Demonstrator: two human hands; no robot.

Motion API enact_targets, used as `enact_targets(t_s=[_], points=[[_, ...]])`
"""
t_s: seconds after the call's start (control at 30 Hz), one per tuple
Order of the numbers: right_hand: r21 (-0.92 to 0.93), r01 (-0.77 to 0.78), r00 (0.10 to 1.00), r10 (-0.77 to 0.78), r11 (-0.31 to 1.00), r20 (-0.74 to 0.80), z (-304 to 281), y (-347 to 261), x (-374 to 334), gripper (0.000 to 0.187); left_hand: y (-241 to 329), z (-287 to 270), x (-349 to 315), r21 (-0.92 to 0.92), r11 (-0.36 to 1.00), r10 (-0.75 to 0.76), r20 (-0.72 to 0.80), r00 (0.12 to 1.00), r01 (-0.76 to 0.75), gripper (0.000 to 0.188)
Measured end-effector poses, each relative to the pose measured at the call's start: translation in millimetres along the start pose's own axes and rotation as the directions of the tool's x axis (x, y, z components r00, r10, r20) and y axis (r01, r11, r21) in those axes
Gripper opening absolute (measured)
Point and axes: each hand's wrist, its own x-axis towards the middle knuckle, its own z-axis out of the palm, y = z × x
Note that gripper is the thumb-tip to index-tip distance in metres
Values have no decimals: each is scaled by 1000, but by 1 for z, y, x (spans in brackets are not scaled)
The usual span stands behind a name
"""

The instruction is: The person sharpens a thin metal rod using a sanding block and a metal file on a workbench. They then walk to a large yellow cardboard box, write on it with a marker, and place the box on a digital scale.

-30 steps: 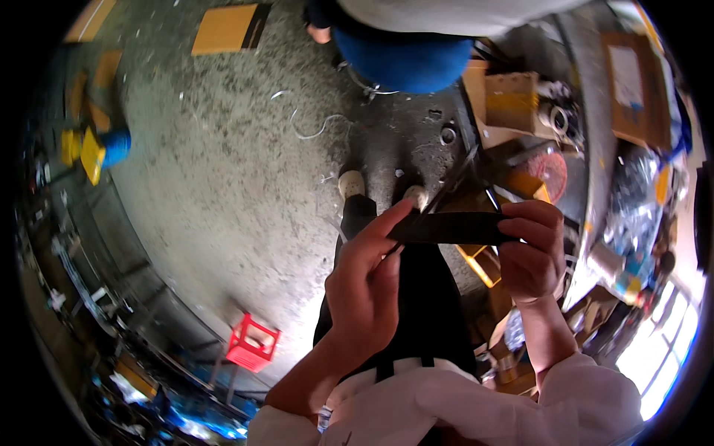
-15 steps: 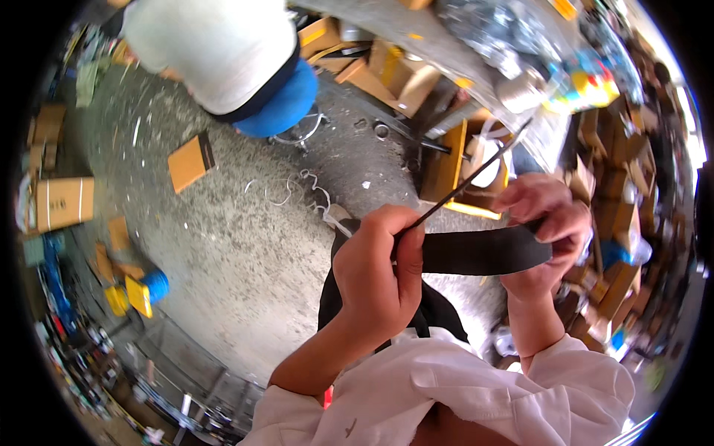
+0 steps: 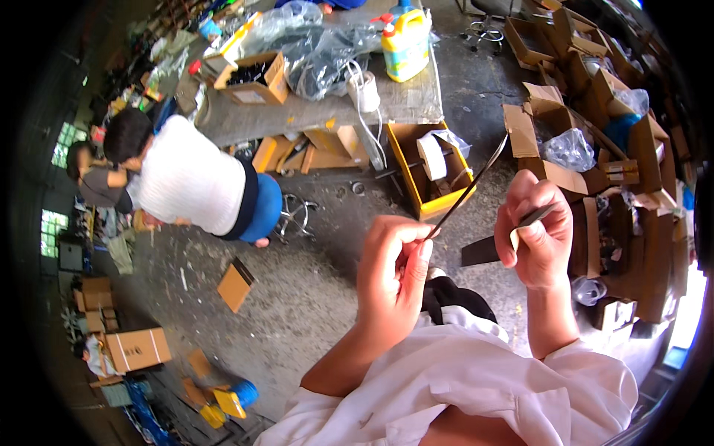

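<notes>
My left hand (image 3: 393, 275) pinches a thin, dark, slightly curved strip (image 3: 470, 192) between thumb and fingertips. Its free end points up and away to the right, toward an open carton. To the right, my right hand (image 3: 541, 234) is closed on a flat black band (image 3: 482, 252). One end of the band hangs out to the left of the fingers, and a folded part shows above the thumb. Both hands are raised in front of my white shirt, apart from each other. Whether the thin strip and the band are joined, I cannot tell.
Ahead stands a grey worktable (image 3: 335, 111) bearing plastic bags, a yellow jug (image 3: 406, 46) and a white twine spool (image 3: 364, 92). A yellow-edged box (image 3: 424, 189) sits below it. Cartons (image 3: 554, 119) crowd the right. A person in white (image 3: 195, 178) sits left on a blue stool.
The band has left my left hand's side and now hangs from my right hand. The hands show more apart. The view has tilted up, bringing the worktable into sight.
</notes>
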Motion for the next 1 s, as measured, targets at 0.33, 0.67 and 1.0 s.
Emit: enact_targets(t_s=[0.33,0.67,1.0], points=[[16,-216,963,216,976,-163,32,-17,-10,26,18,27,-4,58,962,271,-41,962,-268,18],[-214,-2,985,40,977,170,27,-4,11,36,32,11,-2,143,978,156,-29,987,-151,22],[-428,90,976,6,899,219,13,-15,15,11,26,7,-3,7,994,-111,43,993,110,12]])
